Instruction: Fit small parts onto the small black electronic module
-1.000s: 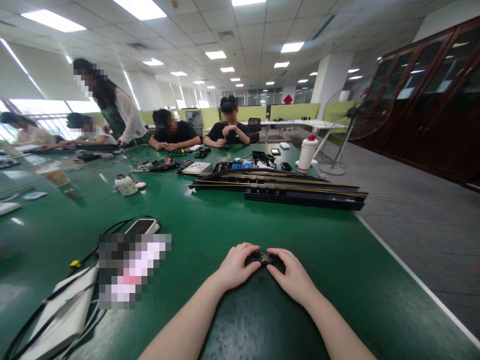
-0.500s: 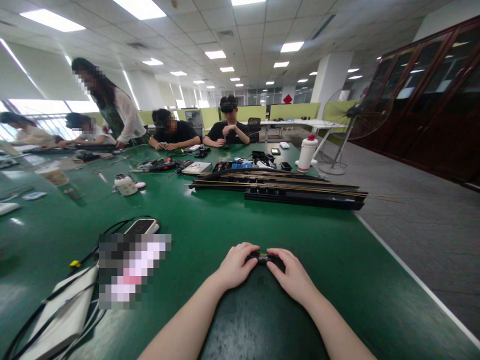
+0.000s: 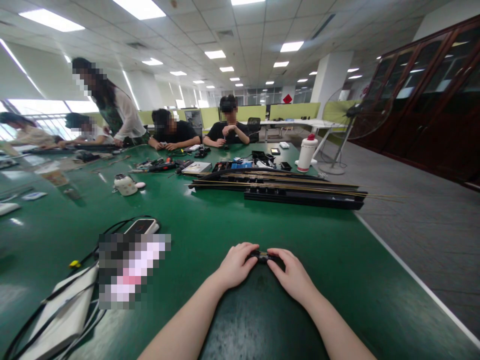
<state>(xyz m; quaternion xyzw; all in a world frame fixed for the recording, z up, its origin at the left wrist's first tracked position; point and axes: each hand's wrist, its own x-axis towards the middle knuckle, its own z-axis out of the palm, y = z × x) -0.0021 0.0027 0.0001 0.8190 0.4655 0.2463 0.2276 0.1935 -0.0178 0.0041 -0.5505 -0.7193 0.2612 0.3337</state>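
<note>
A small black part (image 3: 263, 257) with a brownish strip on top lies low over the green table (image 3: 210, 220), its kind too small to make out. My left hand (image 3: 239, 265) grips its left end between thumb and fingers. From the other side, my right hand (image 3: 288, 270) pinches the right end the same way. Both ends of the part are hidden by my fingers, and only its middle shows between them.
Beyond my hands lie long black rails (image 3: 305, 197) with thin rods (image 3: 330, 187) across them. A white bottle (image 3: 307, 154) stands behind. To the left are a power bank (image 3: 141, 226), cables, a white box (image 3: 62, 310) and a small jar (image 3: 125, 185). Several people sit or stand across the table.
My hands and the black part stay almost still. At the far left, the standing person's arm has shifted slightly.
</note>
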